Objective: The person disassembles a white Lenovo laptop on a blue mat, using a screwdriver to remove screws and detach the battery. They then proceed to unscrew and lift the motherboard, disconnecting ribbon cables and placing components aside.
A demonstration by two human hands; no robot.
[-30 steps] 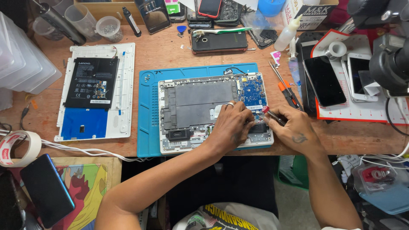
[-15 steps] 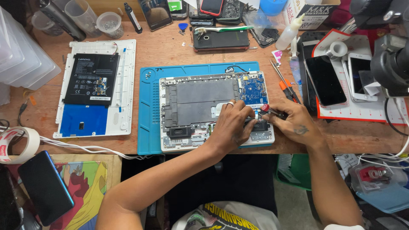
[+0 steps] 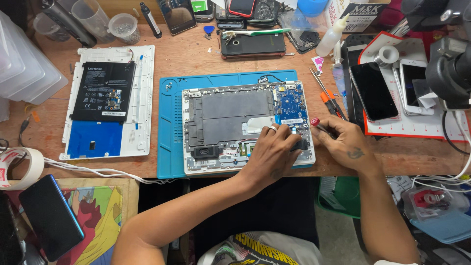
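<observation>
An opened laptop base with a grey inner plate and a blue circuit board lies on a blue work mat. My left hand rests on its lower right corner, fingers pressing on a small black part. My right hand holds a red-capped screwdriver, its tip angled down toward the same corner, right beside my left fingers.
A white laptop cover with a black battery lies at left. Phones, tweezers and small screwdrivers lie to the right, a microscope at far right. Plastic cups, a bottle and more phones line the back edge. A tape roll sits at lower left.
Both hands stay at the laptop's lower right corner with only small shifts. The view has tilted slightly.
</observation>
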